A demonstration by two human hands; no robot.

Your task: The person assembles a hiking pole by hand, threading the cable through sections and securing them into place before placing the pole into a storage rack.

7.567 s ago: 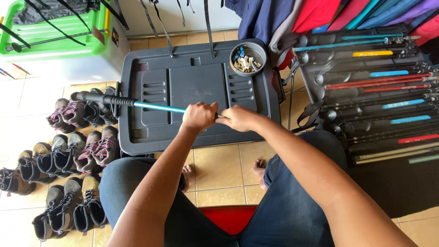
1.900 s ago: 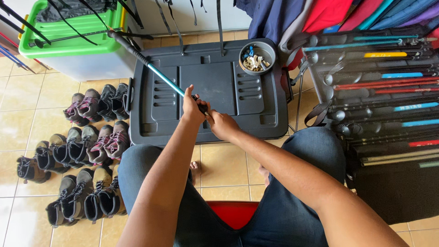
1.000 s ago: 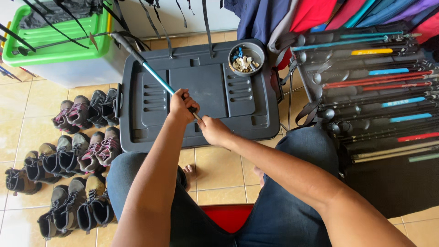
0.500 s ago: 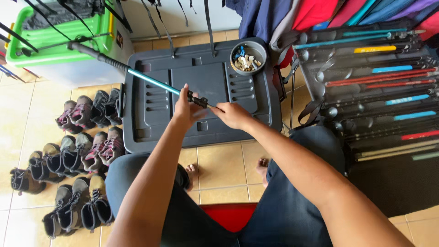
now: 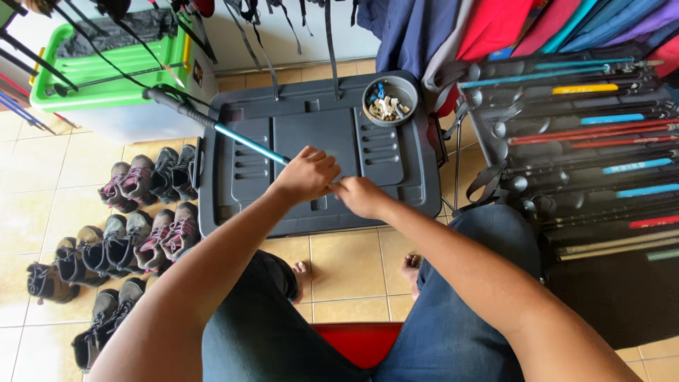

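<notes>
Fingers of the left hand (image 5: 305,175) wrap the blue trekking pole (image 5: 249,143) while the right hand (image 5: 362,197) pinches its near end, apparently mid-adjustment over the grey lid (image 5: 396,177), needing a steady twist.

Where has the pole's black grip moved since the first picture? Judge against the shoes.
Yes: the pole's black grip swung from over the shoes away to the green bin's front.

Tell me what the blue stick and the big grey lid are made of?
The blue stick looks like metal: thin, straight and shiny, with a black grip that may be foam or rubber. The grey lid looks like matte moulded plastic, judging by its ridges and rounded corners.
</notes>
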